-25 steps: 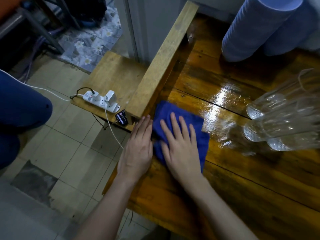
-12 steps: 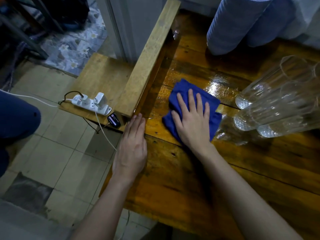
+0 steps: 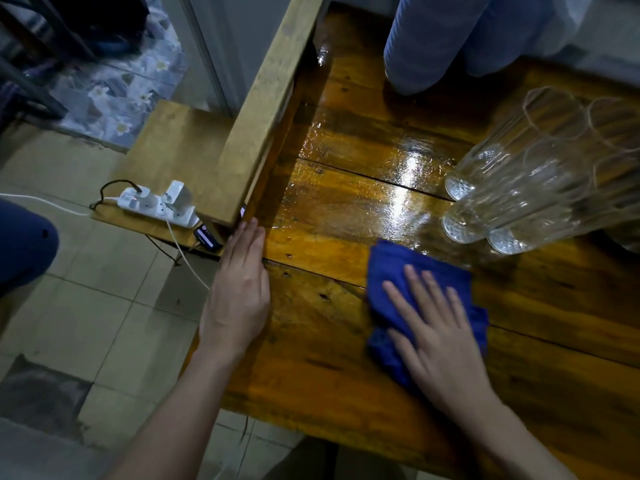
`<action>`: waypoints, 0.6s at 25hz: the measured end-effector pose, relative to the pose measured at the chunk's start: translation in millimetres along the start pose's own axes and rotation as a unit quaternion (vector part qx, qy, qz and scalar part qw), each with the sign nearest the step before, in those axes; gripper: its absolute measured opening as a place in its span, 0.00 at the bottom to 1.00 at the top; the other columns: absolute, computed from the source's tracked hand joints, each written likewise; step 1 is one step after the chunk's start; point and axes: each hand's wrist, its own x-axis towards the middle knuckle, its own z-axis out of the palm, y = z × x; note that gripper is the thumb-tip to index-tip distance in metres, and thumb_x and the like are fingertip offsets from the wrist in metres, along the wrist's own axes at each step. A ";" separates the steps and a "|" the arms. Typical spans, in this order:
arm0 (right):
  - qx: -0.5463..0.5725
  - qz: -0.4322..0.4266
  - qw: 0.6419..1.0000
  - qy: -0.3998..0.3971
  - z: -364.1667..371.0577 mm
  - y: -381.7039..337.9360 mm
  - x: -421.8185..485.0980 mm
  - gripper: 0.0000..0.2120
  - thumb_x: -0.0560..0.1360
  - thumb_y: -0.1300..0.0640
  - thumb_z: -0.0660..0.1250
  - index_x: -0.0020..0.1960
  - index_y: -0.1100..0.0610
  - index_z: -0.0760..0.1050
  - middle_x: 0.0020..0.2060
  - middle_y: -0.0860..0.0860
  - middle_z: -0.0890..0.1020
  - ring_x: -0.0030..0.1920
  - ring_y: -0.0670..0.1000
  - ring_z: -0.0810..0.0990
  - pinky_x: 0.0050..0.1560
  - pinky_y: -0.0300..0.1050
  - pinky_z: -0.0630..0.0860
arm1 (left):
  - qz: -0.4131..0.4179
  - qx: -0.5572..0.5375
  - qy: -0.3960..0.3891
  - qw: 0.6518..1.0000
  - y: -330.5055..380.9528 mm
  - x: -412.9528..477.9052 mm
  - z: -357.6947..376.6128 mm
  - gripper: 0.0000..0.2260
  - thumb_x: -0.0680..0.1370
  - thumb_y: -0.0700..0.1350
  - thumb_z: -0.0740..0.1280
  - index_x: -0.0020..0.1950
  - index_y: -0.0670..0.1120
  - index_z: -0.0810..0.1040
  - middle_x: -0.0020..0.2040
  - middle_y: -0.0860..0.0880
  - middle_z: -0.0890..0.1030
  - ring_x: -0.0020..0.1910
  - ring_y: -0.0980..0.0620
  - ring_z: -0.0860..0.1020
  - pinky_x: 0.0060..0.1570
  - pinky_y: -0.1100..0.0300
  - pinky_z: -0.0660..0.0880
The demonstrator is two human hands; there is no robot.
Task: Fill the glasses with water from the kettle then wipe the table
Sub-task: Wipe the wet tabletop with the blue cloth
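Note:
A blue cloth [image 3: 391,271] lies on the wooden table [image 3: 311,341]. My right hand [image 3: 436,334] presses flat on the cloth, fingers spread. My left hand [image 3: 239,292] rests flat on the table's left edge, fingers together, holding nothing. Three clear ribbed glasses [image 3: 519,188] stand close together at the right, just beyond the cloth. A wet shiny patch [image 3: 398,174] covers the boards left of the glasses. No kettle shows in the head view.
Two blue ribbed cylinders [image 3: 426,39] stand at the table's back. A raised wooden plank [image 3: 266,109] runs along the left edge. Below it a low shelf holds a white power strip [image 3: 156,206] with cables. Tiled floor lies to the left.
My right hand has slid the cloth from the table's left edge toward the right, nearer the glasses, and then closer to me. My left hand has stayed on the edge.

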 end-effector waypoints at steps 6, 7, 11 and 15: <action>-0.011 0.103 0.995 0.014 -1.2 -16.9 44.8 0.30 0.80 0.39 0.44 0.79 0.49 0.54 0.79 0.56 0.53 0.79 0.60 0.51 0.74 0.67 0.54 | -0.001 0.019 0.005 1.000 1.8 0.0 -0.8 0.22 0.80 0.41 0.51 0.75 0.40 0.63 0.76 0.43 0.64 0.76 0.48 0.60 0.75 0.53 0.56; -0.003 0.122 0.992 0.024 -1.8 -36.9 59.7 0.30 0.80 0.39 0.46 0.79 0.50 0.56 0.79 0.58 0.55 0.78 0.62 0.52 0.73 0.68 0.54 | -0.002 0.023 0.006 1.000 2.2 -0.4 -1.1 0.22 0.80 0.41 0.51 0.75 0.40 0.63 0.76 0.43 0.64 0.76 0.48 0.60 0.75 0.54 0.56; 0.027 0.044 0.998 0.028 4.9 -116.7 77.2 0.30 0.79 0.41 0.54 0.78 0.51 0.58 0.79 0.58 0.56 0.78 0.63 0.51 0.74 0.68 0.53 | 0.010 0.017 0.010 1.000 -2.5 3.1 1.3 0.23 0.79 0.40 0.51 0.73 0.38 0.65 0.74 0.41 0.66 0.75 0.46 0.62 0.75 0.56 0.56; 0.026 -0.034 0.999 0.014 14.8 -106.6 24.8 0.30 0.79 0.42 0.54 0.78 0.49 0.56 0.79 0.54 0.56 0.79 0.57 0.52 0.74 0.61 0.51 | 0.009 0.013 0.009 1.000 -2.3 3.4 1.4 0.22 0.78 0.38 0.53 0.72 0.37 0.66 0.74 0.41 0.66 0.75 0.45 0.62 0.75 0.60 0.54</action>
